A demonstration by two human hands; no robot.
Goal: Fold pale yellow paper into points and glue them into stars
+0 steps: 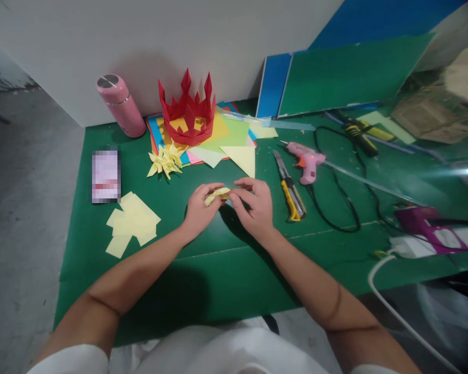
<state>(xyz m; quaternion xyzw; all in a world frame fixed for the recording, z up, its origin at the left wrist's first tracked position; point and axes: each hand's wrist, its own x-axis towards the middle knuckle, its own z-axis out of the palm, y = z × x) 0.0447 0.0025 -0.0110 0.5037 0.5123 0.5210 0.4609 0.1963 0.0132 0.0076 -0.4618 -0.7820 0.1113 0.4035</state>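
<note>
Between my two hands, above the green table, is a small folded piece of yellow paper [217,195]. My left hand [203,208] is closed on its left end, thumb below and fingers above. The thumb and fingertips of my right hand [255,208] pinch its right end. Left of my hands lies a loose pile of pale yellow paper squares [135,221]. Beyond my left hand sits a cluster of pointed yellow folded paper pieces [166,160]. A red folded paper crown [191,130] stands behind it on stacked coloured sheets [237,136].
Right of my hands lie a yellow utility knife [290,189] and a pink glue gun [307,160] with a looping black cord. A pink bottle [122,106] and a phone [106,176] are at the left. A power strip [413,246] lies near the right edge.
</note>
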